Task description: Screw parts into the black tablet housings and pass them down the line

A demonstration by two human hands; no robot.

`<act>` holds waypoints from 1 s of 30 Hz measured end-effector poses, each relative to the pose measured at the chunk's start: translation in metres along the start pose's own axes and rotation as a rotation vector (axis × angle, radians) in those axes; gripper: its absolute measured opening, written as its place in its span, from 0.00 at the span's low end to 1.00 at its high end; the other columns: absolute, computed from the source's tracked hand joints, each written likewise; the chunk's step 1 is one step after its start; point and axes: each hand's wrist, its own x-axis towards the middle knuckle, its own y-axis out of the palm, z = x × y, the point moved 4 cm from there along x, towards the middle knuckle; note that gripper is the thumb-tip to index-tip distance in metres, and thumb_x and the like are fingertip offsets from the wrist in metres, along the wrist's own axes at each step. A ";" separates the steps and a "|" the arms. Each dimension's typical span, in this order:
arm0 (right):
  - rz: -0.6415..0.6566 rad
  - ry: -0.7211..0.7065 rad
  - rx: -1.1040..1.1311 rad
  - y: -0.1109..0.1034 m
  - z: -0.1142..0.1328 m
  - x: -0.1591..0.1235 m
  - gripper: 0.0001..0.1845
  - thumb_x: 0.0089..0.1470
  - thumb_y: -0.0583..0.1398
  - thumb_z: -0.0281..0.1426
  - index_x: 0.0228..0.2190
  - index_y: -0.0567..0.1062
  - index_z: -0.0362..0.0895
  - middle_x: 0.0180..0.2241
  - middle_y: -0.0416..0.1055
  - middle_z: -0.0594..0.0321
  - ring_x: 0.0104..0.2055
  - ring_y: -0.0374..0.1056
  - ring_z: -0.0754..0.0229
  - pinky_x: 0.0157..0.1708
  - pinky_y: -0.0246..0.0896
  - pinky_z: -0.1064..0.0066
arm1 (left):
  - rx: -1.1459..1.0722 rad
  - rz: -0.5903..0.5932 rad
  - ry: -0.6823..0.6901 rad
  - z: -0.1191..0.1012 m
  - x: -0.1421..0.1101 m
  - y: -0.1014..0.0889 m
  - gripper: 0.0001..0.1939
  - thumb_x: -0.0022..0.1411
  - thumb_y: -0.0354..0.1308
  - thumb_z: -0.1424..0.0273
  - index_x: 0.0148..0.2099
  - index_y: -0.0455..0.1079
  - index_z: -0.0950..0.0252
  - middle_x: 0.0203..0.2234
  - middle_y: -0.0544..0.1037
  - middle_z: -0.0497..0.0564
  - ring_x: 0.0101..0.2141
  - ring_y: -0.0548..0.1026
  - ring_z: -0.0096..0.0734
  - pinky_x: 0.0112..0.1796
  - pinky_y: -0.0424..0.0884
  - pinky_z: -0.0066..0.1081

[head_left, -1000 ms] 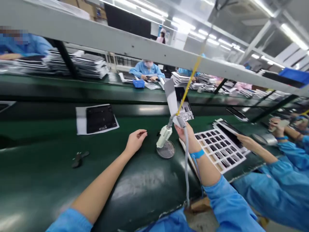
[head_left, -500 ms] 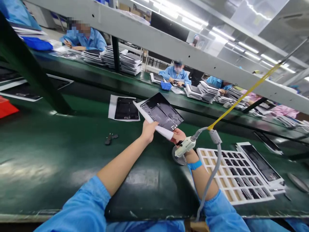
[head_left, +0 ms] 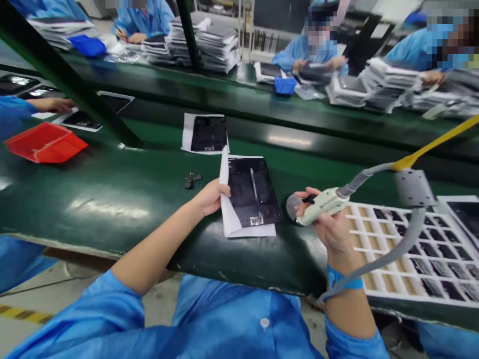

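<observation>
My left hand (head_left: 212, 196) grips the left edge of a black tablet-like panel (head_left: 249, 192) and the white sheet (head_left: 229, 217) under it, thumb on top. The panel rests low over the green bench, its inner parts facing up. My right hand (head_left: 331, 229) is wrapped round a pale electric screwdriver (head_left: 325, 204) on a grey cable; its tip is hard to make out. Just beyond the screwdriver's front end is a round metal dish (head_left: 294, 208). A small black part (head_left: 190, 180) lies on the bench left of the panel.
Another panel on paper (head_left: 209, 133) lies farther back. At right stands a white compartment tray (head_left: 406, 249) of dark parts; a red bin (head_left: 47, 142) sits at left. A green post (head_left: 80, 87) slants across the left. Co-workers sit across the bench, and another person's hand (head_left: 56, 104) reaches in at left.
The panel has come down toward the bench and nearer to me, turned straighter, in my left hand. My right hand has let go of it and taken hold of the screwdriver. My view has tilted down.
</observation>
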 end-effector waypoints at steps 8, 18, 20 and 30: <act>-0.360 -0.342 -0.198 0.014 0.021 0.019 0.20 0.57 0.76 0.34 0.51 0.82 0.50 0.41 0.85 0.64 0.30 0.78 0.63 0.31 0.77 0.68 | 0.977 -0.236 0.420 -0.010 -0.044 -0.023 0.38 0.60 0.69 0.68 0.72 0.73 0.64 0.54 0.85 0.61 0.53 0.82 0.55 0.57 0.80 0.52; -0.519 -0.384 -0.339 0.003 -0.003 0.020 0.21 0.57 0.76 0.43 0.48 0.81 0.49 0.38 0.84 0.64 0.28 0.75 0.62 0.32 0.81 0.63 | 1.627 0.200 0.749 0.081 -0.062 0.076 0.12 0.80 0.63 0.66 0.44 0.84 0.65 0.41 0.83 0.60 0.44 0.79 0.48 0.50 0.79 0.44; -0.520 -0.382 -0.358 0.001 -0.005 0.020 0.22 0.57 0.76 0.43 0.48 0.80 0.49 0.38 0.84 0.64 0.28 0.75 0.62 0.33 0.82 0.63 | 1.601 0.267 0.762 0.083 -0.056 0.074 0.14 0.81 0.57 0.74 0.46 0.85 0.66 0.43 0.83 0.60 0.45 0.79 0.47 0.51 0.79 0.44; -0.498 -0.417 -0.419 -0.003 -0.003 0.017 0.21 0.60 0.74 0.43 0.51 0.81 0.49 0.41 0.84 0.62 0.38 0.83 0.55 0.47 0.86 0.52 | 1.476 0.251 0.592 0.084 -0.055 0.076 0.14 0.76 0.64 0.76 0.60 0.81 0.67 0.47 0.84 0.61 0.50 0.81 0.51 0.57 0.80 0.49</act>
